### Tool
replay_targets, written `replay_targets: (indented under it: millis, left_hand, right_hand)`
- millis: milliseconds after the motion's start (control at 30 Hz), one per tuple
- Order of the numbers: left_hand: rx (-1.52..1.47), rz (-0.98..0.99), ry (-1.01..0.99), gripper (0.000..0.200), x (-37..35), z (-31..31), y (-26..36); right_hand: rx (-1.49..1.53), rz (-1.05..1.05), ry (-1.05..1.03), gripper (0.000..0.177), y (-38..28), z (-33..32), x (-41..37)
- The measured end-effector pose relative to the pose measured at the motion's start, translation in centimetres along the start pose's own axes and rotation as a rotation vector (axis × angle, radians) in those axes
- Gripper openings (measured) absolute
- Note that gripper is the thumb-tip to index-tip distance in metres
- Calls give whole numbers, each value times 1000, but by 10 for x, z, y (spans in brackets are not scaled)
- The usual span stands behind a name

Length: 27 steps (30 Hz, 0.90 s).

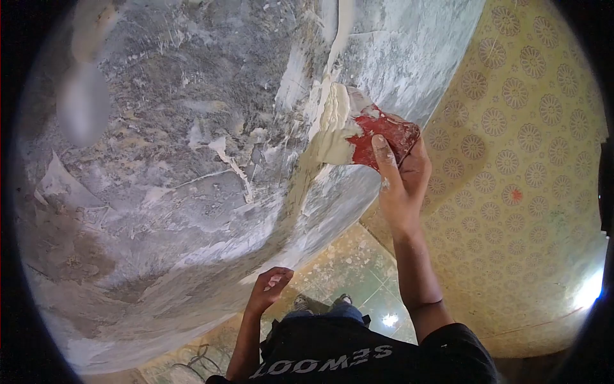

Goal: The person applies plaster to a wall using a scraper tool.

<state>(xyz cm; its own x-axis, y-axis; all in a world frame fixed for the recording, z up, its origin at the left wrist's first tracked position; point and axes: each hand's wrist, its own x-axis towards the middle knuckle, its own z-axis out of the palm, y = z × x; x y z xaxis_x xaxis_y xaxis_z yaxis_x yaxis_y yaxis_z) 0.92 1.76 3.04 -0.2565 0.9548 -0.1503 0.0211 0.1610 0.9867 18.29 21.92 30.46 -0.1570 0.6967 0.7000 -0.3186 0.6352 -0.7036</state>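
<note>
Right hand (pixel 404 182), just past 1 o'clock from view centre: closed in a pinch on a red flexible spreader (pixel 369 136), thumb flat on the near face, fingers mostly hidden behind. The spreader's working edge points to about 9 o'clock and appears to bear on the rough grey wall (pixel 166 83). Pale filler (pixel 336 110) lies thick and ridged at that edge and smears back over the red face. A smoother cream strip (pixel 344 22) runs up toward 12 o'clock. Left hand (pixel 267 291), between 6 and 7 o'clock: fingers loosely curled near the lower wall, no tool seen in it. Farther out: patterned surface (pixel 511 131) at 2 to 3 o'clock, dusty floor (pixel 345 272) near 6 o'clock. Technique, as judged: low, even blade angle; thumb pressure spread across the width, so that neither corner digs in. The thick ridge calls for a long, steady stroke, with edges feathered thin into the grey. Risks: a lifted corner leaves a ridge; excess on the face may drop or drag. Wiping the face between strokes should help.
</note>
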Motion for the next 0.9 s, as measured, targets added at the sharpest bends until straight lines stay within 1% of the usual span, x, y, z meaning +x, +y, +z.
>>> replay_targets:
  millis: [100,200,233,267,300,333,367,400,433,500,567,600,633,667,700,767,833,900]
  left_hand:
    - [-19,-8,24,21,-3,-2,-3]
    - [0,23,32,18,-9,-8,-5]
    - [-39,63,24,17,-11,-10,-10]
    - [-78,103,15,16,-12,-11,-14]
    - [-78,105,20,16,-13,-13,-18]
    - [-60,81,28,16,-14,-15,-21]
    - [-43,57,37,16,-15,-15,-24]
    - [-45,57,40,16,-16,-15,-21]
    - [-61,75,45,17,-17,-16,-18]
    - [-78,91,46,17,-18,-16,-13]
    - [-34,15,59,18,-18,-16,-12]
    - [-36,17,61,18,-17,-17,-15]
    - [-74,62,46,18,-16,-18,-21]
    - [-111,106,30,18,-15,-18,-25]
    - [-112,106,29,18,-15,-18,-23]
    - [-66,108,14,18,-16,-19,-16]
    - [-45,84,16,18,-15,-20,-18]
    - [-25,59,17,19,-14,-20,-20]
  right_hand:
    - [89,-2,-7,28,-8,0,5]
    - [-3,-119,-8,31,-14,3,9]
    - [1,-121,-9,31,-14,5,10]
    - [-63,-187,8,32,-14,8,11]
    - [-127,-253,25,34,-14,10,11]
    - [-123,-253,22,34,-16,12,10]
    - [-187,-279,24,34,-19,13,8]
    - [-252,-304,25,34,-20,14,7]
    - [-251,-303,22,34,-20,16,7]
    - [-370,-411,9,34,-19,18,6]
    - [-390,-437,-6,34,-11,20,3]
    - [-407,-464,-22,35,-9,21,2]
    - [-409,-465,-25,35,-9,22,1]
    - [-489,-521,-57,34,-9,23,0]
    - [-568,-576,-88,33,-9,24,-1]
    - [-574,-599,-74,33,0,26,-3]
    - [-581,-716,-81,32,12,25,-3]
    - [-594,-731,-85,35,20,23,-4]
